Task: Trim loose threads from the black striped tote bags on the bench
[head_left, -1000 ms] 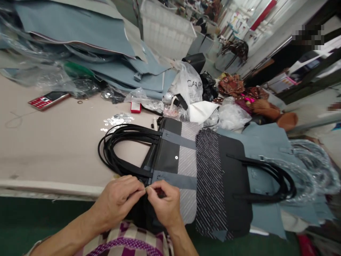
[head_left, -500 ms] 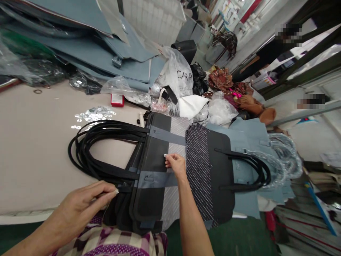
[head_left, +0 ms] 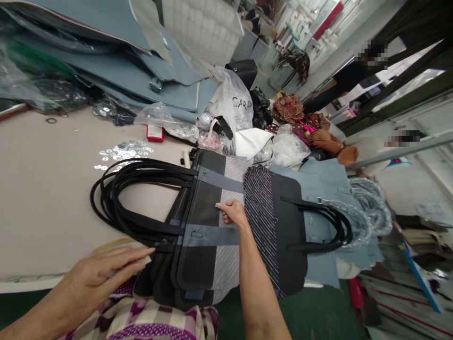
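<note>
While the right hand (head_left: 230, 213) lies curled on a black-and-striped tote bag (head_left: 203, 226) flat on the counter (head_left: 46, 189) — can't tell if it pinches anything — the open left hand (head_left: 102, 273) hovers beside the bag, gripping nothing. Black handles and grey straps are already on; what's left can't be told.

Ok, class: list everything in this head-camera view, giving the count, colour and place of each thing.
handbags: at least 2, black with grey straps and striped panels, on the table
table: 1, beige, under the handbags
discs: many, silver, on the table
red box: 1, red, beyond the discs
plastic bag: 1, white, beyond the handbags
leather sheets: several, grey-blue, piled far left
left hand: 1, bare, beside the handbags
right hand: 1, bare, on a handbag
</note>
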The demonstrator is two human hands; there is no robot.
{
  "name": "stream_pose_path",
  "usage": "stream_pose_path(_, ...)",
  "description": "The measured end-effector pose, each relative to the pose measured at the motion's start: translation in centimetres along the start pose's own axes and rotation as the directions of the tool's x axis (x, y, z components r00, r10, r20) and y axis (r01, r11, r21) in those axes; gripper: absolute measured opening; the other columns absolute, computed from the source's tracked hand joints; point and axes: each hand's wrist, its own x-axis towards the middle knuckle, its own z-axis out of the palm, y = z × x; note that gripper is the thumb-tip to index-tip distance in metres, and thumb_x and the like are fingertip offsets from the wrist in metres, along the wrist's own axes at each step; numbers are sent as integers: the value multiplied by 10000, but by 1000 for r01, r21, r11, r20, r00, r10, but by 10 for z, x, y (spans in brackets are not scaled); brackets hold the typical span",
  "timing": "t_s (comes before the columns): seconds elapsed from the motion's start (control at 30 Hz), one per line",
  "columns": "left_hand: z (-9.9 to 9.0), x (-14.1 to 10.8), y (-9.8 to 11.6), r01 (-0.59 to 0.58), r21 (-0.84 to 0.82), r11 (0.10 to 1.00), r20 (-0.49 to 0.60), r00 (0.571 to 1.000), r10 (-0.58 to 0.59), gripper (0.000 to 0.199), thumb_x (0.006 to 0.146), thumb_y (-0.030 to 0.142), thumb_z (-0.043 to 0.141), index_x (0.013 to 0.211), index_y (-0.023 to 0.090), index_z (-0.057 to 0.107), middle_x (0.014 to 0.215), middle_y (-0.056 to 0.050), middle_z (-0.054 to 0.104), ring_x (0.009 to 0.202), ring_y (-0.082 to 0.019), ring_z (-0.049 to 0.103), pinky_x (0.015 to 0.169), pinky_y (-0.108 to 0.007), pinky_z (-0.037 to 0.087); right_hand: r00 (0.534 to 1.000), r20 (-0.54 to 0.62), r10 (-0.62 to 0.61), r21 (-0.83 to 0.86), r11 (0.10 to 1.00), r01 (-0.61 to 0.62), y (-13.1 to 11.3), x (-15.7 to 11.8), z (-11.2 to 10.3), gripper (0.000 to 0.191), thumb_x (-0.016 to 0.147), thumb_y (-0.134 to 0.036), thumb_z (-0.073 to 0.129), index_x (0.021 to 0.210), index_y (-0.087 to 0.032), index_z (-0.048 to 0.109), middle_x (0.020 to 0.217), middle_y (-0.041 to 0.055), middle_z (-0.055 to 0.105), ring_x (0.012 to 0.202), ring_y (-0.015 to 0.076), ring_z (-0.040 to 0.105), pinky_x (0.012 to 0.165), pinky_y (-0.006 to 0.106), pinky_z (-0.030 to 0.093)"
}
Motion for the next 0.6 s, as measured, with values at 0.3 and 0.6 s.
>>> stream_pose_path(0.3,-9,-14,23,150,-57,987,20,989,-150,239,893,501,663,858,304,795,922,36,780,867,-153,716,824,-153,518,794,131,-594,-231,760,607,-29,-115,73,379,735,-259,879,1090,-221,753,1328,135,646,1255,318,552,1076,498,463)
stream_pose_path(0.6,5,-28,38,90,-17,996,-44,995,-91,340,943,552,567,797,299,740,786,63,748,740,-142,703,722,-157,538,585,29,-810,-332,545,770,-35,-125,65,182,979,-188,577,1082,-167,725,1153,148,721,1129,268,646,998,440,566)
